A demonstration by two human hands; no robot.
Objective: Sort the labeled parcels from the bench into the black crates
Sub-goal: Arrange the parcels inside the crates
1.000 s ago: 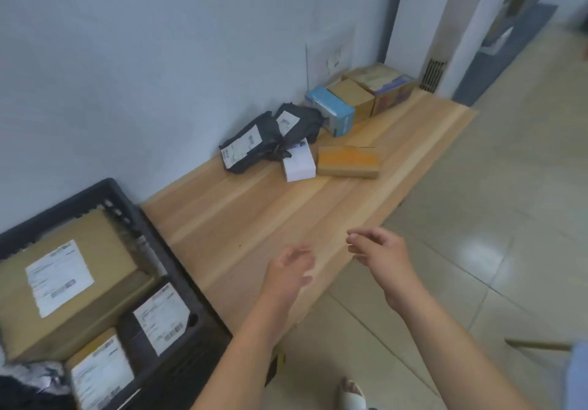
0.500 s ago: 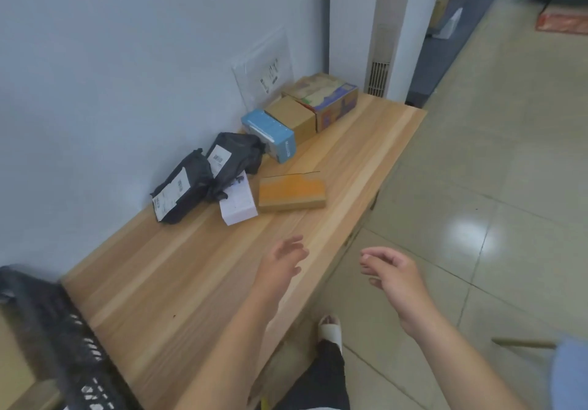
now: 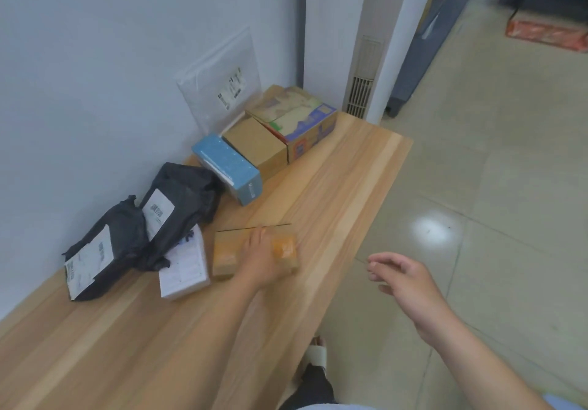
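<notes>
A flat brown cardboard parcel [image 3: 226,255] lies on the wooden bench [image 3: 133,339]. My left hand [image 3: 262,260] rests flat on top of it, fingers reaching toward its far edge. Left of it lie a white labeled parcel [image 3: 184,266] and two black poly bags with white labels [image 3: 105,247] [image 3: 181,199]. Farther along the wall stand a blue box [image 3: 227,167], a plain brown box [image 3: 257,145] and a printed carton [image 3: 292,117]. My right hand [image 3: 404,279] hovers off the bench edge over the floor, fingers loosely curled, holding nothing. No black crate is in view.
The parcels sit against a grey wall [image 3: 95,59] with a clear plastic sheet [image 3: 222,78] leaning on it. The bench's right edge drops to a tiled floor [image 3: 477,218]. A white pillar [image 3: 391,43] stands past the bench end. My sandalled foot [image 3: 313,355] shows below the edge.
The view swung right, away from the black crate, which left the frame. My left hand reached forward and landed on the flat brown parcel. My right hand stayed beside the bench.
</notes>
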